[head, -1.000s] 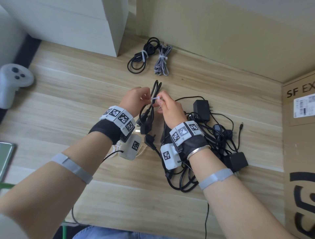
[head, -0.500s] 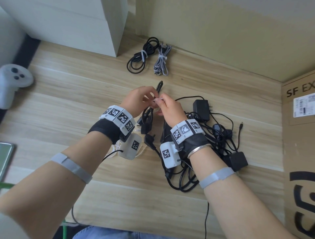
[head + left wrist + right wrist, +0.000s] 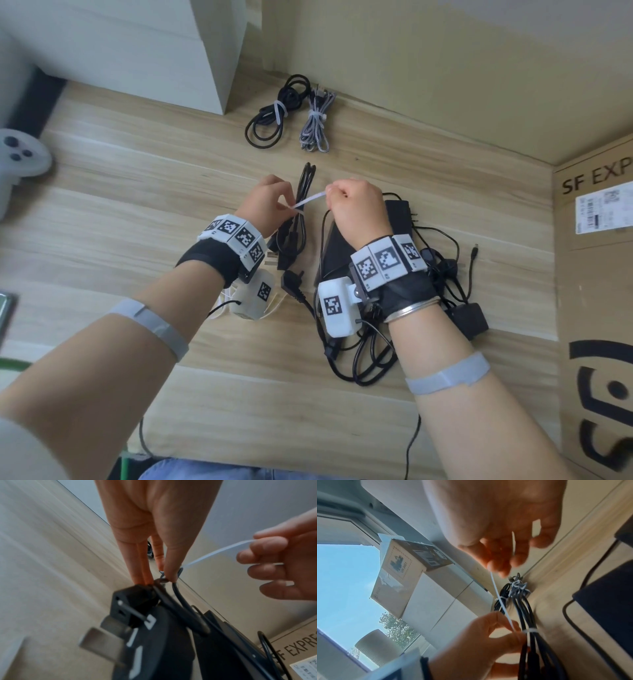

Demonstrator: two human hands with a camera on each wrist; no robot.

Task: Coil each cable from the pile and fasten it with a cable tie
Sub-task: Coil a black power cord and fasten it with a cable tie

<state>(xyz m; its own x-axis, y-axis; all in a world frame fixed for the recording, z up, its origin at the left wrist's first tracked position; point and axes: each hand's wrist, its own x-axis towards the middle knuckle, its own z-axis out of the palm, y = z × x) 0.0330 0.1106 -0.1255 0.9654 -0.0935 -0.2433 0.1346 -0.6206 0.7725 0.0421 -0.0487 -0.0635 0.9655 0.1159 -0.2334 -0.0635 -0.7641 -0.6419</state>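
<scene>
A coiled black power cable [image 3: 301, 202] with a plug [image 3: 130, 609] hangs from my left hand [image 3: 274, 202], which pinches the bundle where a white cable tie [image 3: 310, 200] wraps it. My right hand [image 3: 352, 205] pinches the tie's free tail [image 3: 500, 600] and holds it taut, up and to the right. The tie's loop [image 3: 529, 630] sits snug round the strands. To the right on the wooden table [image 3: 137, 192] lies the pile of tangled black cables and adapters [image 3: 442, 274].
Two tied bundles lie by the back wall: a black cable [image 3: 274, 116] and a grey braided one [image 3: 315, 126]. A white box [image 3: 137, 44] stands back left, a cardboard box [image 3: 596, 308] at the right, a white controller [image 3: 20, 161] at the left edge.
My right hand has pulled away from the left one to the right, drawing the tie's tail out long and taut. The left hand keeps its grip on the bundle.
</scene>
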